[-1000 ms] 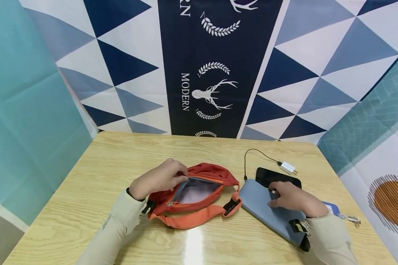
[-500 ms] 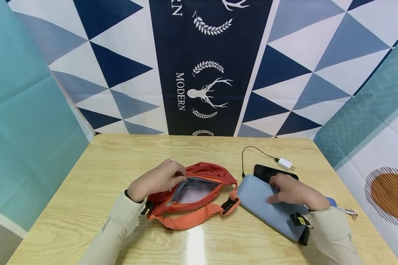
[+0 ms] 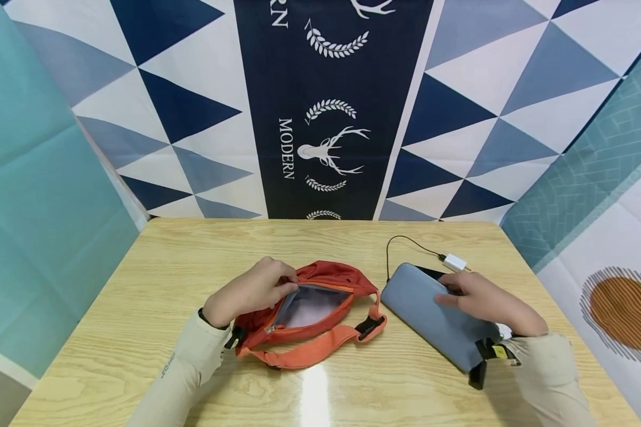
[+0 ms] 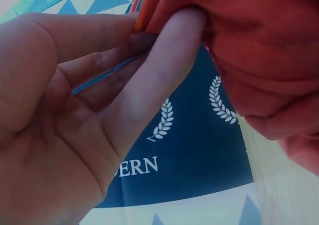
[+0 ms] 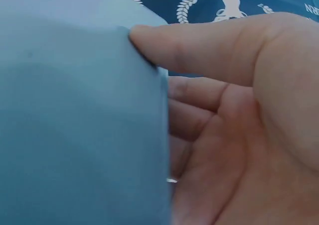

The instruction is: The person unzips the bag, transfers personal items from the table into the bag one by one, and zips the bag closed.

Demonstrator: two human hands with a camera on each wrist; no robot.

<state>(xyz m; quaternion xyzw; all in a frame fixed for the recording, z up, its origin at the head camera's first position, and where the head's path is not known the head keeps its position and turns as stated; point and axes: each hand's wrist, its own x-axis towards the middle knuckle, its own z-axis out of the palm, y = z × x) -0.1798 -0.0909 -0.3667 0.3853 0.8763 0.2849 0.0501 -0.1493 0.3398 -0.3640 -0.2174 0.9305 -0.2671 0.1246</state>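
Note:
A red and orange waist bag (image 3: 347,276) lies on the table with its zipped mouth open, showing a pale lining. My left hand (image 3: 256,287) pinches the far rim of that mouth. In the left wrist view, thumb and fingers close on the red cloth (image 4: 264,51). To the right, my right hand (image 3: 486,299) grips the far edge of a flat blue-grey case (image 3: 432,320). Seen from the right wrist, the thumb (image 5: 154,43) is on the case's near face and the other fingers go behind it. The case looks tilted, its gripped edge raised.
Behind the case, a black phone (image 3: 430,272) shows only a sliver. A white charger plug (image 3: 454,262) with a thin black cable (image 3: 406,236) lies farther back. The bag's orange strap (image 3: 315,354) loops toward the front. A patterned cloth wall (image 3: 320,196) stands behind the table.
My right hand has taken hold of the case's edge and raised it, covering most of the phone. The blue item by the right wrist is now hidden. The left hand keeps its hold.

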